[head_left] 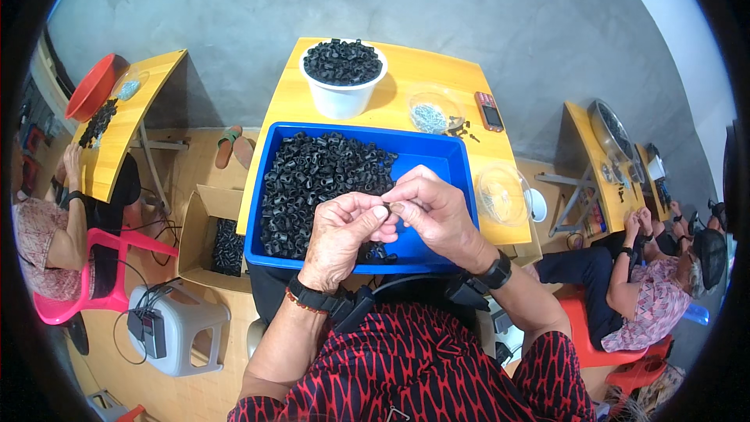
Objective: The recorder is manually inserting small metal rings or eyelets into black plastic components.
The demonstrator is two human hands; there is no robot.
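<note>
Above the blue tray (437, 158), my left hand (348, 230) and my right hand (433, 209) meet at the fingertips. Both are closed in a pinch around a small dark piece (388, 208), mostly covered by the fingers, so its exact kind is hard to make out. Below and to the left lies a heap of small black plastic clips or fittings (312, 180), filling the tray's left side. A few more black pieces (379, 252) rest in the tray beneath my hands.
A white bucket (341, 99) heaped with black pieces stands at the table's back. Right of it are a clear dish of small metal parts (429, 117), a red phone (490, 112) and another clear dish (502, 194). A cardboard box (195, 246) sits left. People work at side tables.
</note>
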